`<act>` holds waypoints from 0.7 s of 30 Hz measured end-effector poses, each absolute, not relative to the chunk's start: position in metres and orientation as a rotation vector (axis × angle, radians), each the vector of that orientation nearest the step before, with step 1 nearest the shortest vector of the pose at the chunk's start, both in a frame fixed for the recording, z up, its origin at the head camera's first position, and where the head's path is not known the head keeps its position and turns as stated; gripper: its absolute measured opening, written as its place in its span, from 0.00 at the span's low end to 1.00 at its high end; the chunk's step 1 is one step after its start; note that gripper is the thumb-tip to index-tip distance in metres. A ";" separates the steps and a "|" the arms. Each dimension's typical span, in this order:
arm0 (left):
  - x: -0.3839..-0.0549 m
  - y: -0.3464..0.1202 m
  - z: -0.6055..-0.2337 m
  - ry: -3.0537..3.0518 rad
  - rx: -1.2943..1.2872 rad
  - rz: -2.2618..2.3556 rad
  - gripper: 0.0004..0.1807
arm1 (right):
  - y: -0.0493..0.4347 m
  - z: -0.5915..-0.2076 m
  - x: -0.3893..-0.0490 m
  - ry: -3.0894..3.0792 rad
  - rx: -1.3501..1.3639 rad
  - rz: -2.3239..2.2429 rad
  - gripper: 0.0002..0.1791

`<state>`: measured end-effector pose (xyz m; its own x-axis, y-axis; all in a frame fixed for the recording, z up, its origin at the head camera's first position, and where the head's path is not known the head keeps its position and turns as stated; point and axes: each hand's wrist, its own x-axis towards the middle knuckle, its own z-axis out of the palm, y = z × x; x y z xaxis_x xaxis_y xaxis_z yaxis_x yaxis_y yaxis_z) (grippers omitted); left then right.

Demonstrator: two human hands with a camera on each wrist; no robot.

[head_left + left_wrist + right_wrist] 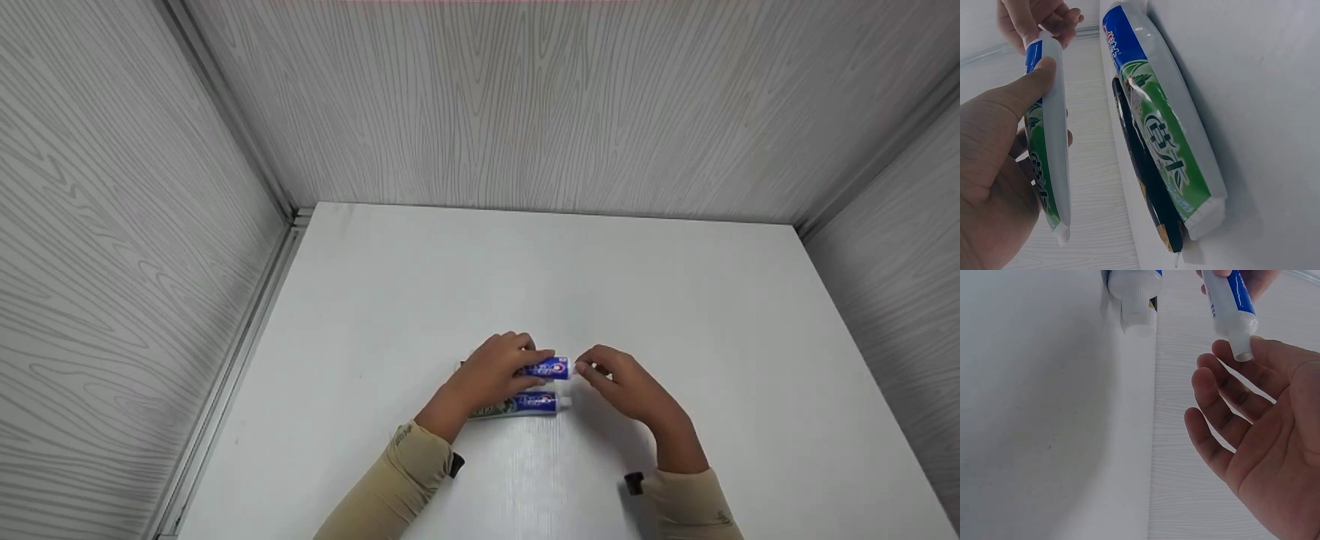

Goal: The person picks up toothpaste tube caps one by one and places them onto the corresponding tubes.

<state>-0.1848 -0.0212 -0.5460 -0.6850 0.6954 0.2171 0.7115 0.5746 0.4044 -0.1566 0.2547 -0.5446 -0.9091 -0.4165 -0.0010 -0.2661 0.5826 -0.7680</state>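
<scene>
A white, blue and green toothpaste tube [1058, 140] is gripped in my left hand [489, 375], thumb on one side and fingers behind. The tube's cap end points right in the head view. At that end my right hand [628, 384] pinches the small white cap [1240, 347] between thumb and index finger; its other fingers are loosely bent. A second toothpaste tube [535, 403] of the same look lies on the table just nearer than the held one. Beside it in the left wrist view is a dark tube with gold patches [1148, 174], largely hidden from above.
The white table [405, 285] is bounded by grey wood-grain panels at the back [480, 105], left [112, 225] and right [900, 255]. Both sleeves carry a small black piece at the wrist.
</scene>
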 end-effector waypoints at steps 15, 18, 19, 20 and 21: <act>-0.188 -0.021 -0.547 -2.757 -1.250 -0.721 0.24 | 0.253 -0.545 -0.155 2.704 -0.606 -1.275 0.08; -0.187 -0.021 -0.547 -2.762 -1.249 -0.735 0.24 | 0.252 -0.544 -0.154 2.716 -0.624 -1.300 0.07; -0.187 -0.021 -0.547 -2.765 -1.248 -0.737 0.24 | 0.252 -0.544 -0.153 2.721 -0.625 -1.304 0.07; -0.187 -0.021 -0.547 -2.769 -1.247 -0.741 0.24 | 0.252 -0.544 -0.153 2.727 -0.626 -1.309 0.07; -0.187 -0.020 -0.547 -2.775 -1.246 -0.745 0.24 | 0.252 -0.544 -0.153 2.732 -0.624 -1.315 0.08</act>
